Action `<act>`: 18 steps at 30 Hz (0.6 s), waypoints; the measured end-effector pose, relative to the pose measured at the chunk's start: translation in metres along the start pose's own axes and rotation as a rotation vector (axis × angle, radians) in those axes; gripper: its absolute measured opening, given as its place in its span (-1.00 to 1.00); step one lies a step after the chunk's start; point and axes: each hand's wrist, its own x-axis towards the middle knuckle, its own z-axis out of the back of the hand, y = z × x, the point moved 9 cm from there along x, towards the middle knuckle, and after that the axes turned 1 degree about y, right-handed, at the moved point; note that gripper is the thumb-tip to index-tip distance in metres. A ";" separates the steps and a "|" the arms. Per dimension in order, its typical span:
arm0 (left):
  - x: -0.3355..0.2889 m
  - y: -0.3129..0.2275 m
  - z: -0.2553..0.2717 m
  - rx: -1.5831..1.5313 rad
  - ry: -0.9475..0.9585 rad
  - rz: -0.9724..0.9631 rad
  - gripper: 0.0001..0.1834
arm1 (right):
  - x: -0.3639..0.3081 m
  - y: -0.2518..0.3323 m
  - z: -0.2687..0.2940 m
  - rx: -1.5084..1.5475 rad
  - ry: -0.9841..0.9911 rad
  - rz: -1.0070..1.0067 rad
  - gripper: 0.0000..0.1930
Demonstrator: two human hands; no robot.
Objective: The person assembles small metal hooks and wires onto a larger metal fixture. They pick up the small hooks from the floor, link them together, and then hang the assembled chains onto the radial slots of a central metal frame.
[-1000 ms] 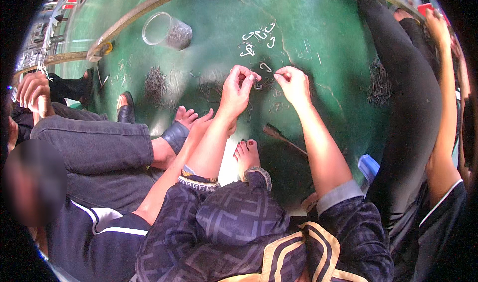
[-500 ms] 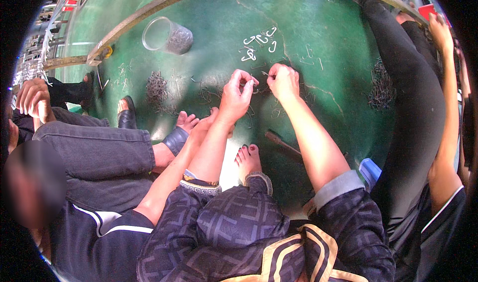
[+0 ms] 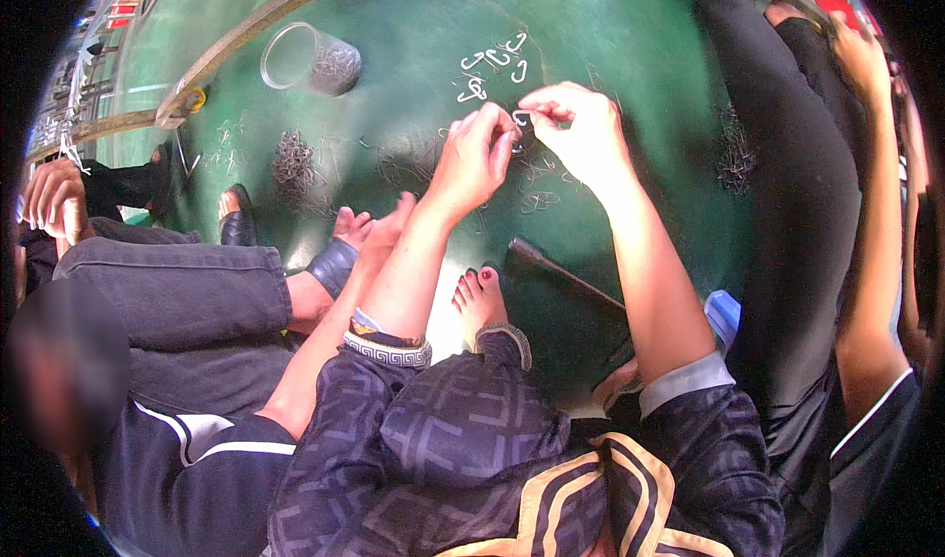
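Over the floor my left hand (image 3: 479, 155) and my right hand (image 3: 587, 136) are close together, both closed in a pinch. A small curved wire hook (image 3: 522, 119) shows between the fingertips, touching my right thumb and finger. My left fingers press together right beside it; whatever they grip is mostly hidden. Just beyond my hands lie several light, shiny S-like metal hooks (image 3: 498, 57). Below and left of my hands, thin dark wire hooks (image 3: 399, 161) are scattered on the green floor.
A clear plastic tub (image 3: 335, 68) of small metal pieces lies tipped over. Wire hooks are heaped at left (image 3: 294, 160) and right (image 3: 734, 154). A long brown tool (image 3: 561, 269) lies near my foot. People sit close on both sides. A metal bar (image 3: 266, 35) crosses the far side.
My hands have come closer together, and my right hand has turned and risen slightly. The whole view has shifted a little, so the floor items appear farther left and higher.
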 end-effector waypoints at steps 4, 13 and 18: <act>0.010 -0.014 0.000 -0.115 0.020 -0.027 -0.93 | -0.002 0.015 0.012 0.072 -0.089 0.108 -0.79; 0.000 0.004 -0.001 -0.298 -0.055 0.134 -0.81 | -0.009 0.034 0.032 -0.020 -0.127 0.258 -0.79; 0.014 -0.025 0.020 -0.312 -0.110 0.028 -0.81 | -0.011 0.048 0.029 -0.184 -0.023 0.299 -0.81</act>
